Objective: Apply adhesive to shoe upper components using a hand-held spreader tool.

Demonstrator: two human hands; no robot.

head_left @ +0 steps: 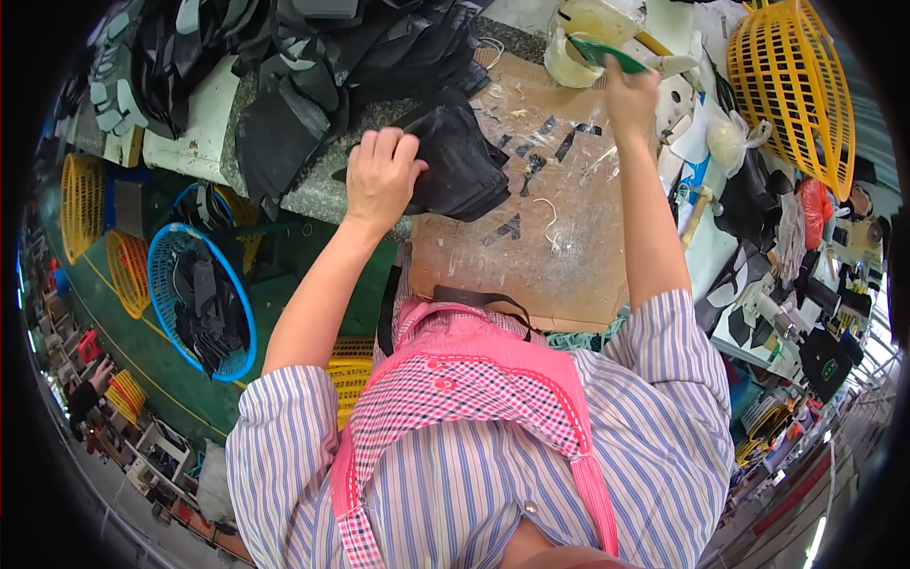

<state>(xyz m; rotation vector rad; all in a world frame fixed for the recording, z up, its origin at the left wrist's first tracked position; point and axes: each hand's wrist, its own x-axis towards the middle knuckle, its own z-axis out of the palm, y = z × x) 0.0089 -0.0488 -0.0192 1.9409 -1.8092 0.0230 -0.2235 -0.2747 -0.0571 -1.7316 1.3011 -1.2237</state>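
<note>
While the left hand (382,175) presses down with bent fingers (389,142) on a stack of black pieces (462,163), the right hand (630,95) reaches far forward. Its fingers are closed around a green handle (607,54), and the tip of that tool goes into a pale tub (580,33) at the far edge of the board. There is one stack under the left hand and one tub by the right.

Both sit on one brown board (545,237) that lies on the counter (322,190). A few small black scraps (545,142) lie apart on the board, between the two hands. The near half of the board is bare, so there is open room there.

Past the stack, a big heap of black cloth (322,66) crowds the far left of the counter. One yellow basket (794,85) stands at the far right. Down on the floor to the left sits one blue basket (204,299) with dark pieces in it, and two more yellow baskets (83,204) lie near it.
</note>
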